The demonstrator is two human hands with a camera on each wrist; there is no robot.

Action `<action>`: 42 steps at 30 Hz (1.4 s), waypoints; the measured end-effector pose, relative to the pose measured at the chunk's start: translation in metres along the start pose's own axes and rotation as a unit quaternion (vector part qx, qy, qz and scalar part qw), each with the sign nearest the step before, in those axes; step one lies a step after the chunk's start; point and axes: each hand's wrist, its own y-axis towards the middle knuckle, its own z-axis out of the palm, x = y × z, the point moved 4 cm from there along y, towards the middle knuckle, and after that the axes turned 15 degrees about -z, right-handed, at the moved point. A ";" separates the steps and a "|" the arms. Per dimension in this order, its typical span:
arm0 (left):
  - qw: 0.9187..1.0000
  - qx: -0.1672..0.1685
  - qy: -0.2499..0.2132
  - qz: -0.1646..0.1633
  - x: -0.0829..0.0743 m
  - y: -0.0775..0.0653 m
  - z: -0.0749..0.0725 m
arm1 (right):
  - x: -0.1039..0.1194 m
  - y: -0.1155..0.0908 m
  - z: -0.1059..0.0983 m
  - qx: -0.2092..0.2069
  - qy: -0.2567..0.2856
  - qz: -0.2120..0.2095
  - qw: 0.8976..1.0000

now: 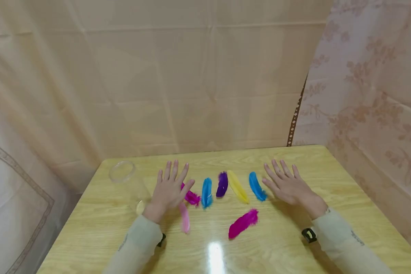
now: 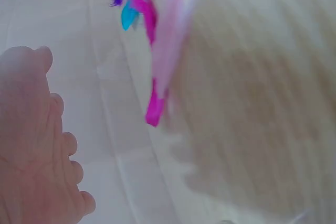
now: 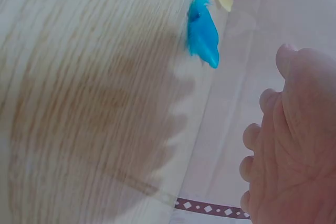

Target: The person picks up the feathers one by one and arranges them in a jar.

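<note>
My left hand hovers palm down with fingers spread, partly covering a magenta feather; a pale pink feather lies just below it. My right hand is likewise spread above the table, holding nothing, close to a blue feather. Between the hands lie another blue feather, a purple feather and a yellow feather. Nearer the front is a second magenta feather. Both wrist views show the palms apart from the tabletop, with shadows beneath.
A clear plastic cylinder is on the table's left side, beside my left hand. The wooden table backs onto a beige curtain. A flowered cloth hangs on the right.
</note>
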 end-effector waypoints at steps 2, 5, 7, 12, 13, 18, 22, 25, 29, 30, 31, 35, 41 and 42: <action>1.000 -0.009 0.009 0.004 -0.003 0.004 -0.004 | 0.000 0.000 -0.001 0.003 0.002 0.000 1.000; 1.000 -0.004 0.023 0.009 -0.008 0.009 -0.008 | -0.001 0.000 -0.003 0.013 0.007 0.000 1.000; 1.000 0.001 0.027 0.014 -0.012 0.013 -0.014 | -0.001 0.001 -0.005 0.021 0.013 0.000 1.000; 0.999 0.039 0.021 0.029 -0.029 0.017 -0.038 | 0.002 0.003 -0.015 0.045 0.051 -0.010 0.998; 0.998 0.049 0.019 0.033 -0.034 0.017 -0.044 | 0.003 0.004 -0.018 0.053 0.057 -0.012 0.997; 0.995 0.082 0.002 0.059 -0.054 0.016 -0.083 | 0.007 0.009 -0.031 0.077 0.088 -0.025 0.993; 0.993 0.097 -0.025 0.067 -0.058 0.020 -0.115 | 0.009 0.015 -0.042 0.092 0.125 -0.035 0.987; 0.987 0.121 -0.079 0.070 -0.055 0.023 -0.138 | 0.009 0.019 -0.047 0.099 0.166 -0.044 0.980; 0.966 0.161 -0.186 0.080 -0.047 0.022 -0.165 | 0.006 0.025 -0.051 0.081 0.214 -0.056 0.972; 0.959 0.171 -0.209 0.083 -0.044 0.022 -0.171 | 0.006 0.027 -0.051 0.073 0.223 -0.063 0.970; 0.953 0.178 -0.232 0.084 -0.040 0.022 -0.177 | 0.005 0.028 -0.052 0.063 0.228 -0.069 0.969; 0.933 0.182 -0.303 0.072 -0.020 0.018 -0.200 | 0.000 0.035 -0.052 0.037 0.257 -0.091 0.961; 0.916 0.156 -0.368 0.031 0.021 0.009 -0.225 | -0.007 0.041 -0.049 0.031 0.314 -0.069 0.946; 0.914 0.150 -0.376 0.025 0.029 0.008 -0.225 | -0.008 0.041 -0.048 0.032 0.320 -0.064 0.945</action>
